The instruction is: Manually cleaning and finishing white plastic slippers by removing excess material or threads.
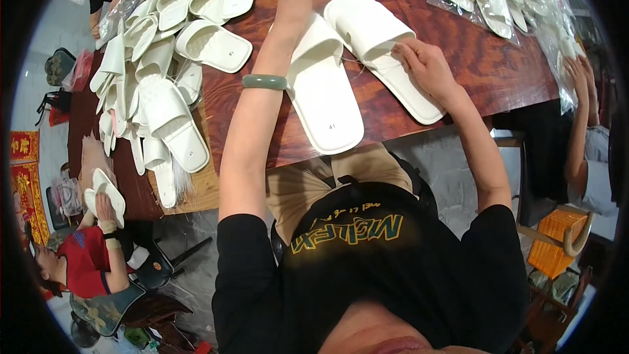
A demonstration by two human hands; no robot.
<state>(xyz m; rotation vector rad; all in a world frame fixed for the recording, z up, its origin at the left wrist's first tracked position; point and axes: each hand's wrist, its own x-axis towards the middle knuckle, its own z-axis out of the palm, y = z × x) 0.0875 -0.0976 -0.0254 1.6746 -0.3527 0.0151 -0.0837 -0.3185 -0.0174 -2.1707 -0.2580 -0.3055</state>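
Note:
Two white slippers lie side by side on the table in front of me, the left slipper (325, 101) and the right slipper (409, 85), heels towards me. A thin clear strand (356, 63) runs between their straps. My right hand (427, 69) is over the right slipper, fingers pinched at the strap's edge on what looks like the strand's end. Beyond the left slipper's strap is my left hand (299, 1), a green bangle (264, 82) on its forearm. Its fingers are curled together, slightly blurred at the tips; what they hold, if anything, cannot be made out.
Many white slippers (173, 115) are heaped on the left side of the reddish wooden table (488, 78). Bagged slippers (495, 6) lie at the far right. A co-worker at lower left holds a slipper (108, 196); another co-worker's hands (578, 78) are at the right edge.

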